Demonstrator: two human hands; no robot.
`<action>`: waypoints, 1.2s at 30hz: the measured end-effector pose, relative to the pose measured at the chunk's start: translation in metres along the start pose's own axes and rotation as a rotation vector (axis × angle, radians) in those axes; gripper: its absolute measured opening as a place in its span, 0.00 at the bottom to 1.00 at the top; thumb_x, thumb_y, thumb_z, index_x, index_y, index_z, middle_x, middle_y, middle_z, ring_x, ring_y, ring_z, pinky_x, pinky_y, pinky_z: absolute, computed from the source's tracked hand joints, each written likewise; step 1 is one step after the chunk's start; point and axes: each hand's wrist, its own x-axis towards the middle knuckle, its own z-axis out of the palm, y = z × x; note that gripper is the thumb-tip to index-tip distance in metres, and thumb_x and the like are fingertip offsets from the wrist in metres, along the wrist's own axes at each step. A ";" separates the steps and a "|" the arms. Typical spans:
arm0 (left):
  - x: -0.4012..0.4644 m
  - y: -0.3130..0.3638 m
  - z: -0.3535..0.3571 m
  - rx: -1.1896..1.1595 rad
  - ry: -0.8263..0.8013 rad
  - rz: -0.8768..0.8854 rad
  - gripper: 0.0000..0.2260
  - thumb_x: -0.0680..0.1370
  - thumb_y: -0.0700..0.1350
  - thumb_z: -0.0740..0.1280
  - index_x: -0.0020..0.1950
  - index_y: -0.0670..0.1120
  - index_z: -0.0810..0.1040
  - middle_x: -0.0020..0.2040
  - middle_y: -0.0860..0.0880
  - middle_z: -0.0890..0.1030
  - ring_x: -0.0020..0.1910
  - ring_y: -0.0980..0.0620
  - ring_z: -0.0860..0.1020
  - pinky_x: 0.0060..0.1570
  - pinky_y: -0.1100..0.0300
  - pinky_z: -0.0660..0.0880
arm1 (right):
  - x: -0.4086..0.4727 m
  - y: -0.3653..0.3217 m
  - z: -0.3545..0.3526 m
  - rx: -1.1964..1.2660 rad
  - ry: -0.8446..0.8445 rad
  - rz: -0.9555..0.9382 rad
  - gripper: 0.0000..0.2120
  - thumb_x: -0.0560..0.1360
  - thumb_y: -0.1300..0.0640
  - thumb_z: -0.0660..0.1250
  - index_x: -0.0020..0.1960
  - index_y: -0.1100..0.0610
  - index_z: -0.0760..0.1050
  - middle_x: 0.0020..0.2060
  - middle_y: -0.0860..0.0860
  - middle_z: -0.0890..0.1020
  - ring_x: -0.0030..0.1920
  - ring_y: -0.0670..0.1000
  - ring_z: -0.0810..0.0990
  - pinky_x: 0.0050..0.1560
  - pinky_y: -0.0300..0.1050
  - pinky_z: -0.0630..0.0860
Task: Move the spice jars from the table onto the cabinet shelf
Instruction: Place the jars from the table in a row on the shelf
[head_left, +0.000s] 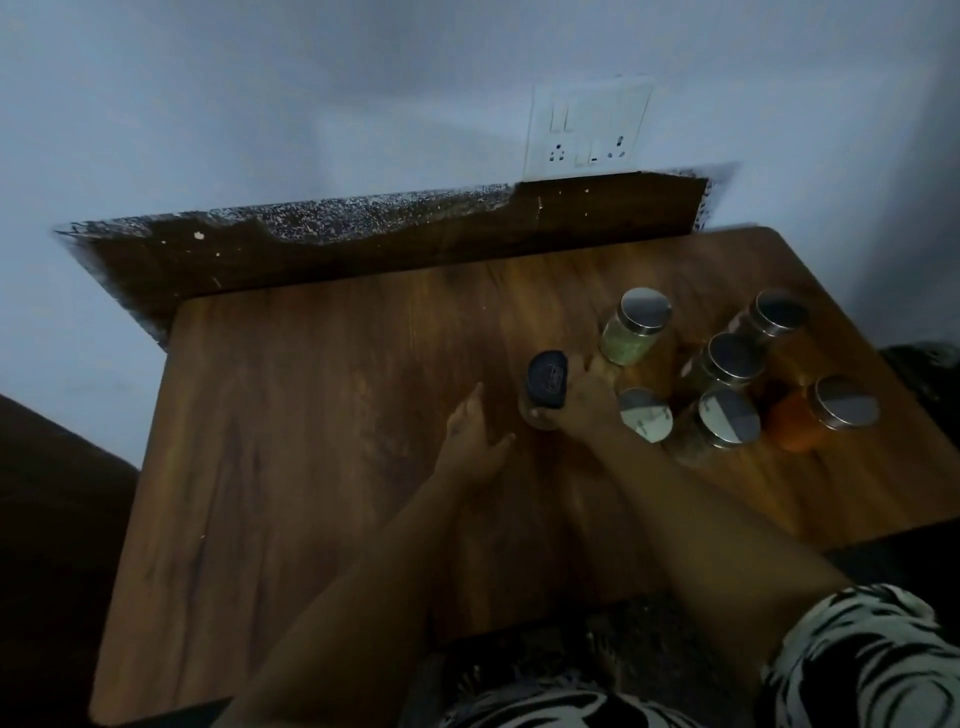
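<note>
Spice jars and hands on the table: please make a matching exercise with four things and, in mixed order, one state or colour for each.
1. black-lidded jar
2. left hand
3. green jar
4. orange jar

a. open, holds nothing
b. nearest the table's right edge
c. in the right hand's grip
d. pale green contents, steel lid

Pairs: 1-c, 2-a, 3-d, 4-b

Home interior, dim. My wooden table (322, 415) stands against a plain painted wall (260, 104) with a domestic switch-and-socket plate (587, 127). Steel-lidded spice jars (727, 364) clustered on it, and my patterned sleeve (857, 665), suggest household use.
</note>
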 end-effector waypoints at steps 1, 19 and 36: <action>0.001 -0.004 0.002 -0.004 -0.008 0.007 0.38 0.78 0.48 0.67 0.80 0.46 0.47 0.79 0.46 0.54 0.77 0.46 0.53 0.73 0.54 0.56 | 0.002 0.000 0.000 0.040 -0.010 0.007 0.46 0.60 0.45 0.80 0.70 0.58 0.62 0.64 0.60 0.66 0.64 0.61 0.69 0.59 0.50 0.71; 0.020 0.057 -0.042 -1.283 -0.280 -0.169 0.39 0.65 0.56 0.79 0.72 0.47 0.68 0.70 0.38 0.71 0.67 0.38 0.73 0.58 0.45 0.76 | 0.009 -0.040 -0.093 1.198 -0.295 0.179 0.29 0.74 0.48 0.70 0.71 0.53 0.65 0.63 0.54 0.75 0.59 0.56 0.78 0.57 0.52 0.78; 0.006 0.107 -0.070 -1.045 -0.330 0.147 0.37 0.70 0.51 0.73 0.76 0.53 0.60 0.69 0.43 0.71 0.65 0.43 0.74 0.58 0.49 0.76 | 0.001 -0.046 -0.129 1.388 -0.198 0.157 0.21 0.77 0.47 0.66 0.66 0.56 0.72 0.57 0.57 0.80 0.56 0.55 0.80 0.59 0.53 0.77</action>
